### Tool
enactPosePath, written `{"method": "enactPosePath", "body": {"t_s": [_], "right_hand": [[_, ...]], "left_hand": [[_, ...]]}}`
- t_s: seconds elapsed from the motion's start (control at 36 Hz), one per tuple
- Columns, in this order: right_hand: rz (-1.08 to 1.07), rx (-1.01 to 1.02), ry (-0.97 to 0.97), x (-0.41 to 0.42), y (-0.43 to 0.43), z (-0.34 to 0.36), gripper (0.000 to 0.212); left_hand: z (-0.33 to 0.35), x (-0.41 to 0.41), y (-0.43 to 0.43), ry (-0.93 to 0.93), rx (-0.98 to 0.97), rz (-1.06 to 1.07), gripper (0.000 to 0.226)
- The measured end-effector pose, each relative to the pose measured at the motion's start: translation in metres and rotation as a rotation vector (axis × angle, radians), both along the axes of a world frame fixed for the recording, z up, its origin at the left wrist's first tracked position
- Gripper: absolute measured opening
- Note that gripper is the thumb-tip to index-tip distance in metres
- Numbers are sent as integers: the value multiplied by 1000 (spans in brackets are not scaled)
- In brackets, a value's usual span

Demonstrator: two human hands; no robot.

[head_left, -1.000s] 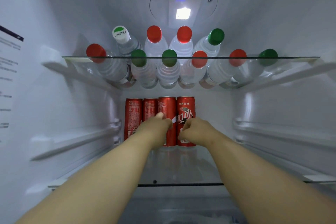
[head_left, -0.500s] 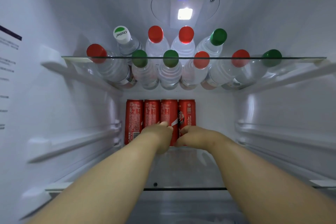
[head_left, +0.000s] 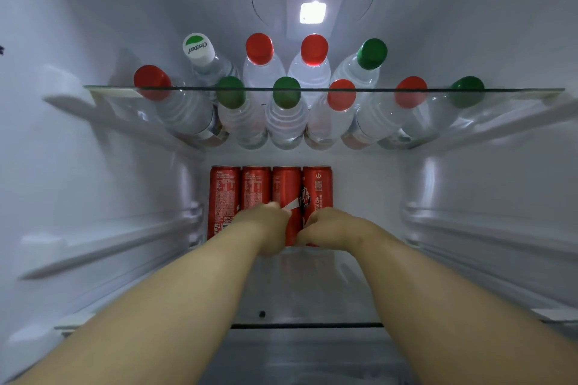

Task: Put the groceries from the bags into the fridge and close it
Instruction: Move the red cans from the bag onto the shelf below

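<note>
Several red soda cans stand in a row at the back of the fridge's lower glass shelf (head_left: 312,297). My left hand (head_left: 269,230) grips the third can from the left (head_left: 285,189), with the thumb on its front. My right hand (head_left: 328,228) curls round the lower part of the rightmost can (head_left: 318,191). The two cans touch each other and stand in line with the two cans to their left (head_left: 239,194). Their bases are hidden behind my hands.
Several water bottles (head_left: 286,116) with red, green and white caps stand on the upper glass shelf (head_left: 513,90). The fridge lamp (head_left: 312,12) glows on the back wall. White side rails (head_left: 488,228) run along both walls. To the right of the cans, the lower shelf is bare.
Both hands have pushed the two right-hand cans back into line with the others. The rightmost can has turned, so its logo now faces left.
</note>
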State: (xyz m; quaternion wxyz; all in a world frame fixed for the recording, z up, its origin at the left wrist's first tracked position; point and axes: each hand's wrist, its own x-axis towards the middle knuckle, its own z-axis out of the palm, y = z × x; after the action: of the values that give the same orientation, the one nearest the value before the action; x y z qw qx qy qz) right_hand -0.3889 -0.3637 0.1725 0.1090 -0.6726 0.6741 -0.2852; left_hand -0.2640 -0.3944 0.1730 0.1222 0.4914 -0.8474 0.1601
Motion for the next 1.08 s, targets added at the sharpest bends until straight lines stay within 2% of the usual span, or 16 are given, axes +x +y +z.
{"method": "enactPosePath", "body": {"t_s": [0.11,0.22,0.33,0.39,0.47,0.61,0.67,0.78,0.94,1.08], "right_hand": [[-24,-67,-12,2,3,-1,15],[-39,-85,-16,2,12,-4,16],[-75,-81,-31,10,26,-6,9],[-109,-80,0,14,32,-9,21],[-155,-123,33,19,48,-12,25],[-188,-195,59,33,86,-13,10],[-197,-225,46,41,104,-13,10],[-259,-271,57,54,142,-18,20],[-337,-329,76,67,203,-33,21],[-367,-414,18,83,254,-63,24]], "left_hand": [[2,3,8,102,-8,1,35],[1,6,16,118,-37,19,23],[1,12,29,139,-13,5,25],[0,18,37,175,-13,-14,23],[-3,26,51,280,-5,-74,20],[-5,41,84,368,-8,-112,22],[-7,47,97,403,-24,-139,22],[-14,57,125,473,-47,-203,17],[-28,74,183,611,-152,-308,13],[-54,86,234,647,-149,-404,17]]}}
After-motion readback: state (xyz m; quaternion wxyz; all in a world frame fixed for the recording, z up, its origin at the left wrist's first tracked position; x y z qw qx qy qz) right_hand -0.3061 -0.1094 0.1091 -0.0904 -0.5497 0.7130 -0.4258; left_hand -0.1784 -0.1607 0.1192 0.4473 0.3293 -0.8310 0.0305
